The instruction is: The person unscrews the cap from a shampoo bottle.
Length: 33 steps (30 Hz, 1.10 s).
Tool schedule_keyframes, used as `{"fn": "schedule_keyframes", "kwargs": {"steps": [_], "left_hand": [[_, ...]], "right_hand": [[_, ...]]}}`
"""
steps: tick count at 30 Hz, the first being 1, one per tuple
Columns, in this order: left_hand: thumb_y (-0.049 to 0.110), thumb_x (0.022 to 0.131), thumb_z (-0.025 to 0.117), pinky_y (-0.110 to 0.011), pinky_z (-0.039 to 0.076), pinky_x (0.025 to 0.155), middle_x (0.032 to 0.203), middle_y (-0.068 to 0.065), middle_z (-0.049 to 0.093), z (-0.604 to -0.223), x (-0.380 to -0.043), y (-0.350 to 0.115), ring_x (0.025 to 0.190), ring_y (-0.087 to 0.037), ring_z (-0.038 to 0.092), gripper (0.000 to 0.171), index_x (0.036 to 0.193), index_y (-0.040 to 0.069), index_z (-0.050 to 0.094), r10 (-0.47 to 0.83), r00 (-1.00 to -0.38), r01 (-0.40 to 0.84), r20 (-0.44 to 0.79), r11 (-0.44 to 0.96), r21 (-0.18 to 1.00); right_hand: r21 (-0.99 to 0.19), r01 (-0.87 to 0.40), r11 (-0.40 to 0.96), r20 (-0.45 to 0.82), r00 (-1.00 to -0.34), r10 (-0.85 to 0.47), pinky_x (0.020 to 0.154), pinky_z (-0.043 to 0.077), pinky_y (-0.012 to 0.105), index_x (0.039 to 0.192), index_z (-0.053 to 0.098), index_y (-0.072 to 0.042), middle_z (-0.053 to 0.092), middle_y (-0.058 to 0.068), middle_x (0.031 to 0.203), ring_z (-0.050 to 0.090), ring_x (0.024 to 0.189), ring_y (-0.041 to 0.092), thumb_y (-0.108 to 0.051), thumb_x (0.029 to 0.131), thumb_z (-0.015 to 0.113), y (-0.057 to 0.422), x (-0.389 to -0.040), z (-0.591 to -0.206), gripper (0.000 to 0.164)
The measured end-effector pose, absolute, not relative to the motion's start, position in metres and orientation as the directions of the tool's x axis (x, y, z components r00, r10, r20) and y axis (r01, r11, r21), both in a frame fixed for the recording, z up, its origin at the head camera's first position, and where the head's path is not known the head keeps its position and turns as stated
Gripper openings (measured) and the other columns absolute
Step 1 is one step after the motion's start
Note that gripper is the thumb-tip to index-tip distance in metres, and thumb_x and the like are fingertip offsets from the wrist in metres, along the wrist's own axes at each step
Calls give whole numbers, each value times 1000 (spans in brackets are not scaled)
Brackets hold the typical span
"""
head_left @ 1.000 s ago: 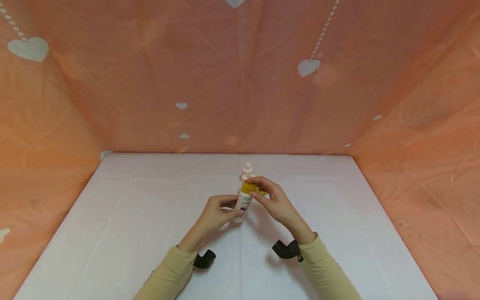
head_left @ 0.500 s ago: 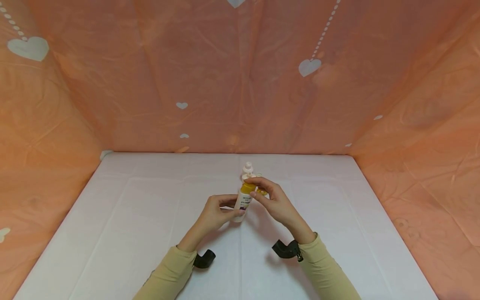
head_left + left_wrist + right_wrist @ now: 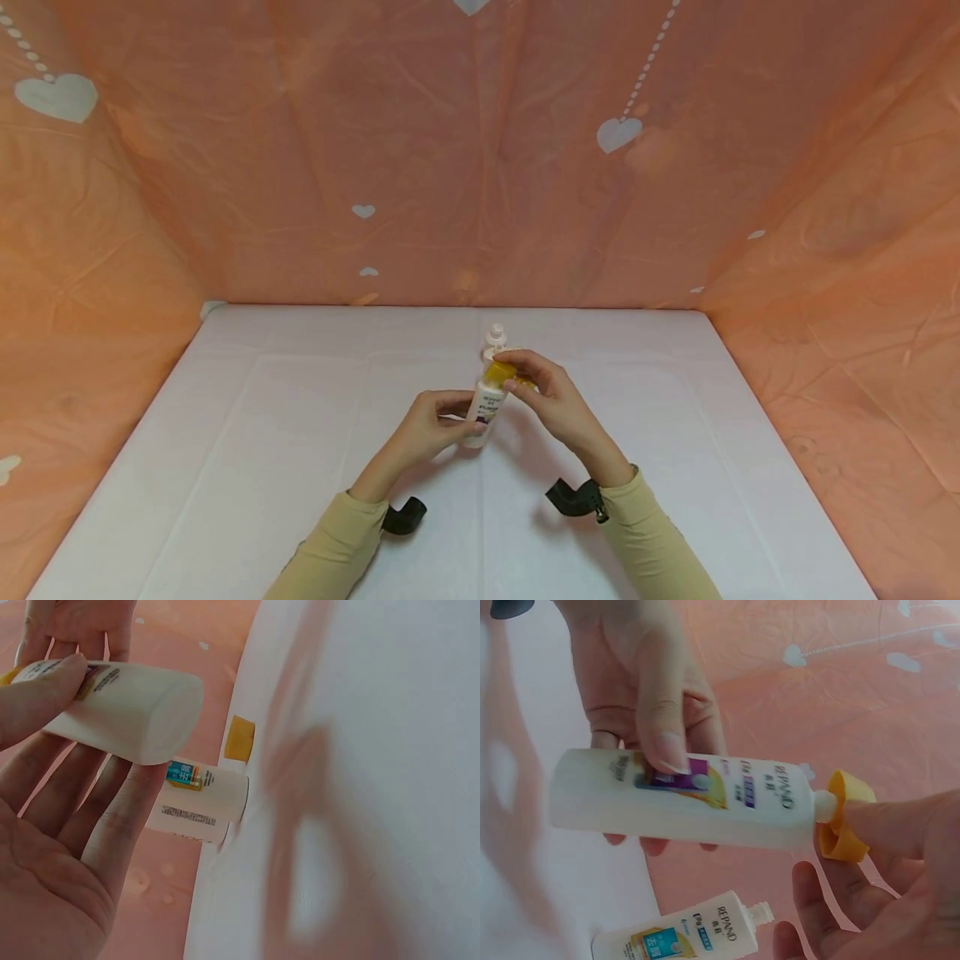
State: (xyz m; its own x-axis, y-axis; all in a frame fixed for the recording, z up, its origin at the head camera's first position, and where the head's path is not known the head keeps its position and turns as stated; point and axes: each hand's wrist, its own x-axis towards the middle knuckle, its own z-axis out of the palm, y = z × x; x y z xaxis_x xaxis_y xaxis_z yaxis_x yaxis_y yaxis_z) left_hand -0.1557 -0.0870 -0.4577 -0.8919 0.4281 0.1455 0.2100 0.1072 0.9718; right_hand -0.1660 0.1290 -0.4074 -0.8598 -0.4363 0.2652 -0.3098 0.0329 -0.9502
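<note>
My left hand (image 3: 438, 427) holds a white shampoo bottle (image 3: 487, 402) by its body, thumb across the purple label. The bottle leans to the right, its base close over the table. With thumb and fingers, my right hand (image 3: 558, 408) pinches a yellow cap (image 3: 852, 787) at the bottle's top. Part of the white neck (image 3: 825, 805) shows between cap and shoulder in the right wrist view. Just behind stands an uncapped white bottle with a blue label (image 3: 694, 932). Another yellow cap (image 3: 240, 739) rests on the table, partly hidden by my right hand in the head view.
Another white bottle (image 3: 496, 333) with a bare neck stands farther back on the white-covered table (image 3: 300, 433). Orange cloth with pale hearts (image 3: 480, 167) hangs behind and along both sides. A black wrist mount (image 3: 573, 498) sits by each forearm.
The yellow cap has tilted and lifted slightly up and right off the bottle's top, moving with my right hand. My left hand has drawn the bottle a little down and left.
</note>
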Motion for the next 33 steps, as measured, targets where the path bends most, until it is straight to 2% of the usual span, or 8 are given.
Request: {"fn": "schedule_keyframes", "kwargs": {"steps": [5,9,15,19,24,26,33], "left_hand": [[11,83,76,-31,56,79,112,-14,67,-456,-154,-89,100,-24,65,42,121,-1,63,445,-887,183,122,96,978],[11,82,76,-31,56,79,112,-14,67,-456,-154,-89,99,-24,65,42,121,-1,64,435,-892,176,119,94,980],[9,82,77,-32,57,78,111,-17,67,-455,-155,-90,97,-25,65,42,119,-4,64,418,-899,184,132,85,979],[8,81,78,-31,56,78,110,-15,67,-455,-156,-89,98,-24,65,41,118,-2,65,396,-909,180,132,86,980],[6,80,78,-32,57,78,111,-15,67,-454,-157,-88,98,-25,65,41,118,-1,65,378,-914,195,151,80,978],[7,80,78,-31,57,78,111,-15,67,-454,-158,-88,98,-24,65,40,118,-1,66,372,-914,205,162,79,976],[10,79,79,-32,56,78,107,-11,69,-454,-162,-86,95,-23,66,39,116,3,68,355,-916,239,184,117,964]], "right_hand": [[-952,-307,-16,287,-868,-405,98,43,41,126,54,3,58,16,123,53,113,25,0,94,58,133,-167,-406,32],[-958,-283,-41,278,-892,-357,92,48,33,123,54,5,59,17,119,54,108,24,1,92,61,134,-166,-405,33],[-968,-231,-94,249,-923,-294,84,53,34,120,53,6,60,21,113,58,102,30,3,89,64,138,-165,-403,33],[-970,-216,-110,238,-931,-276,85,54,36,124,52,5,59,23,115,57,103,36,2,89,65,143,-165,-402,38],[-979,-186,-89,203,-941,-272,89,52,36,131,52,1,57,23,120,61,103,26,-2,91,64,150,-166,-405,42],[-983,-162,-85,179,-947,-266,92,50,38,130,53,2,56,22,120,62,102,24,-4,91,65,152,-165,-406,41],[-995,-89,-52,99,-967,-235,87,53,31,123,54,5,55,19,118,65,94,19,-5,91,64,161,-166,-416,35]]}}
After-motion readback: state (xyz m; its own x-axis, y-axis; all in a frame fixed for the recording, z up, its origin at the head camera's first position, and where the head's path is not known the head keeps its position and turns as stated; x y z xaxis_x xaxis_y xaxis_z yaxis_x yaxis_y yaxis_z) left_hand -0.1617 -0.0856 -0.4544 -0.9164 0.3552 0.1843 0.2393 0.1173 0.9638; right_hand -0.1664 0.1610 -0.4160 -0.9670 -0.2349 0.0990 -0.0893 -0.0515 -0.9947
